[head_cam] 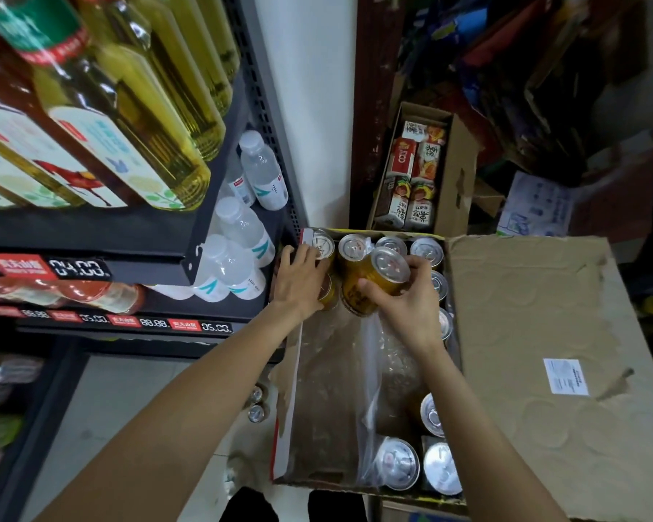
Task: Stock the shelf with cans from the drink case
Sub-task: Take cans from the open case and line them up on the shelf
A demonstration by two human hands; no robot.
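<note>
An open cardboard drink case lies in front of me, its flap folded out to the right. Yellow cans with silver tops stand along its far end and right side, and loose clear plastic wrap covers the bare middle. My right hand grips a tilted yellow can, lifted above the others at the far end. My left hand reaches into the far left corner and curls round another can there. The black shelf stands to the left.
Oil bottles fill the upper shelf, small water bottles the one below, with red price tags along the edges. Two cans stand low beside the case. A carton of drink boxes and piled cardboard sit behind.
</note>
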